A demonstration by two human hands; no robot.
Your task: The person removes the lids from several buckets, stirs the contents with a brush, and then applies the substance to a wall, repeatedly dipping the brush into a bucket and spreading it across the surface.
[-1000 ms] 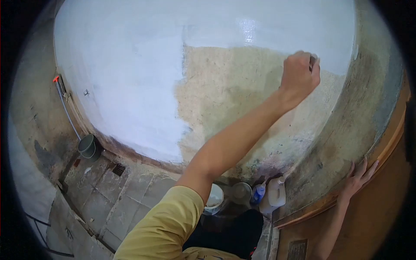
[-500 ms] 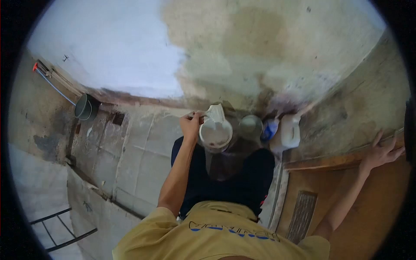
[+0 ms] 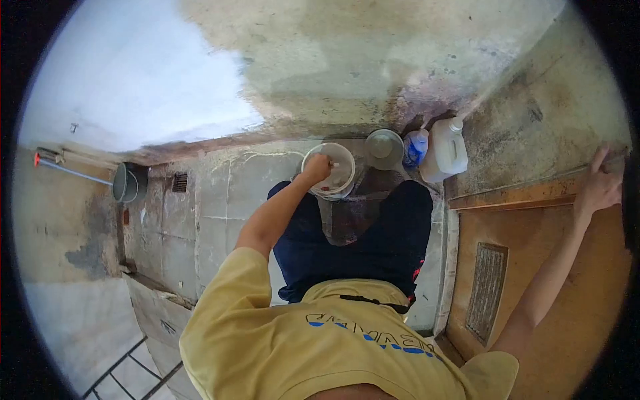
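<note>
My left hand (image 3: 319, 168) is closed and reaches into the mouth of a white bucket (image 3: 309, 175) on the floor. A short pale piece shows beside its fingers, part of the paintbrush (image 3: 335, 165); the bristles are hidden in the bucket. Whitish contents are visible inside. Far to the right, my right hand (image 3: 599, 187) rests by the upper door frame, at the edge of view. Its fingers are partly stretched out, with nothing visible in them.
Right of the bucket stand a grey pail (image 3: 384, 148), a blue-and-white bottle (image 3: 415, 148) and a white jug (image 3: 445, 152). A dark bucket (image 3: 128, 183) stands at far left. The wall (image 3: 320, 73) ahead is part white, part stained. A wooden door (image 3: 527, 267) is at right.
My left hand has lowered the paintbrush from above the bucket's rim into it. My right hand has shifted slightly up along the frame. The view has tilted and moved.
</note>
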